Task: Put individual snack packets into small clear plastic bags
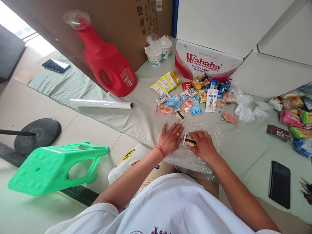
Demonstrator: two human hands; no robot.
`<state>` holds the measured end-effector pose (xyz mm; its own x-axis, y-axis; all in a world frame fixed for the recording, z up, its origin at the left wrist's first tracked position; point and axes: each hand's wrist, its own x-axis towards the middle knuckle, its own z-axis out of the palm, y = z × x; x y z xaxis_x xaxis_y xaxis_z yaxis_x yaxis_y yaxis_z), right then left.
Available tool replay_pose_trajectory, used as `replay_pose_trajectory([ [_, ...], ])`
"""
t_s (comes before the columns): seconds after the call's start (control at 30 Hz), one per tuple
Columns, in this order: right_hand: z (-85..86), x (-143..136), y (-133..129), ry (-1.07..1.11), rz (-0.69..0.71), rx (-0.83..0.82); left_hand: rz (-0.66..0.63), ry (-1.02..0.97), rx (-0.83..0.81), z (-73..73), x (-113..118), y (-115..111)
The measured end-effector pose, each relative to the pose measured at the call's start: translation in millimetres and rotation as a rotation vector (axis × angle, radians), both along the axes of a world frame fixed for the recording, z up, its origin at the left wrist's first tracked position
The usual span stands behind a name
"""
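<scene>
My left hand (170,139) lies flat on the cloth with its fingers stretched out, holding nothing. Close beside its fingertips, my right hand (204,144) grips a small wrapped biscuit (189,140) with a dark band across the wrapper. Beneath the right hand a clear plastic bag (192,161) spreads over the table edge. A similar wrapped biscuit (179,115) rests just beyond the left fingers. Farther back is a loose group of packaged snacks, among them a pink packet (164,110), a blue packet (196,108) and a white packet (211,100).
Behind the snacks stands a Wahaha box (207,61). A red jug (109,65), paper cups (154,58) and a white roll (102,104) are to the left. Crumpled clear plastic (243,110), more snacks (291,118) and a black phone (279,184) lie rightward. A green stool (58,167) is on the floor.
</scene>
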<state>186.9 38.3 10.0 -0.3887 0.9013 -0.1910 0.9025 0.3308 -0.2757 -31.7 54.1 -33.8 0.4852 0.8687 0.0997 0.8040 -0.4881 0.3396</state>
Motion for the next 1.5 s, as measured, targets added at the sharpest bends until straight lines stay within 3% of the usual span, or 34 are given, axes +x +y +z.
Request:
replay_pose_trajectory([
  [0.2, -4.3, 17, -2, 0.051, 0.033, 0.013, 0.088, -0.002, -0.042, 6.1, 7, -8],
  [0.4, 13.5, 23, 22, 0.205, 0.097, -0.075, 0.046, 0.008, -0.06, 9.7, -6, -9],
  [0.47, 22.2, 9, 40, 0.206, -0.017, -0.014, 0.03, 0.02, -0.048, 7.1, -9, -9],
  [0.57, 29.1, -28, 73, 0.023, -0.212, 0.117, 0.029, 0.038, -0.025, 3.6, -9, -9],
  [0.7, 22.9, -81, 109, -0.088, -0.211, 0.085, 0.035, 0.056, -0.031, 4.6, -6, -9],
  [0.8, 16.4, -99, 122, -0.066, -0.187, 0.035, 0.035, 0.063, -0.034, 6.0, -6, -9],
  [0.93, 9.7, -87, 130, 0.037, -0.209, -0.01, 0.032, 0.056, -0.019, 4.4, -7, -9],
  [1.1, 1.5, -30, 138, 0.175, -0.303, -0.014, 0.031, 0.029, -0.028, 3.4, -7, -9],
  [1.23, 7.3, 8, 138, 0.268, -0.442, 0.072, 0.034, 0.02, -0.032, 4.4, -6, -9],
  [1.33, 17.1, 1, 133, 0.257, -0.432, 0.05, 0.045, 0.026, -0.026, 4.3, -5, -9],
  [1.5, 24.6, -62, 127, -0.108, -0.205, -0.068, 0.045, 0.04, -0.019, 3.3, -4, -9],
])
